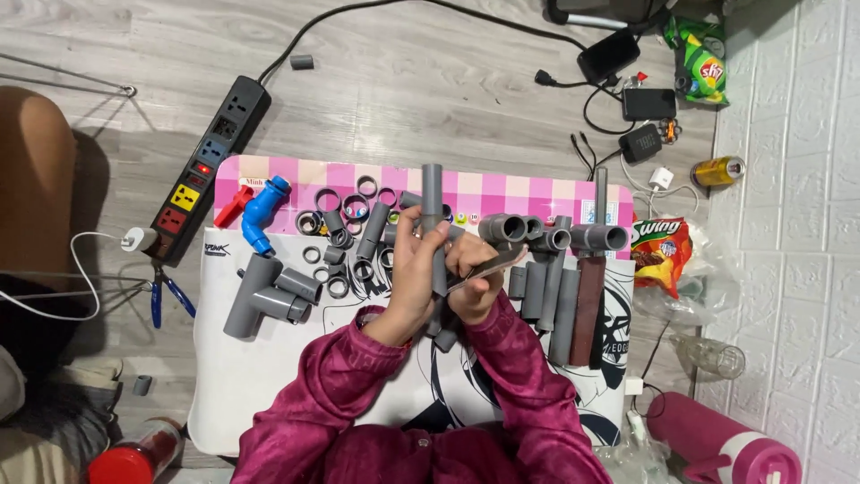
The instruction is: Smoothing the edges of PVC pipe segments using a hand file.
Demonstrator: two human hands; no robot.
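Your left hand grips the upright grey pipe above the mat, fingers wrapped around it. Your right hand pinches a flat blade against it; you seem to be scraping, so hold the pipe steady.

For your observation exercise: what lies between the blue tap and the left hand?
In the head view, loose grey rings lie between the blue tap and the left hand.

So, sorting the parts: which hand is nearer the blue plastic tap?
Left. The left hand grips the grey upright pipe, right of the blue plastic tap; the right hand, holding a flat tool, lies farther right.
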